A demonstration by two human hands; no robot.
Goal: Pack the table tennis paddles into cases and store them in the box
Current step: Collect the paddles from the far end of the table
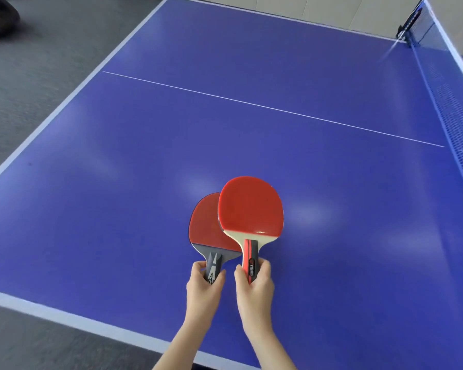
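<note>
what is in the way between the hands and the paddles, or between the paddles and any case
Nothing visible. The left hand grips the grey-handled paddle and the right hand the red-handled paddle, whose blade overlaps the other's. No case or box is in view, so that path cannot be judged.

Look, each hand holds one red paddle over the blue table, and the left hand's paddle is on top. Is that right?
Not quite: the head view shows the red-handled paddle in the right hand on top, overlapping the grey-handled paddle in the left hand. Everything else is right.
</note>
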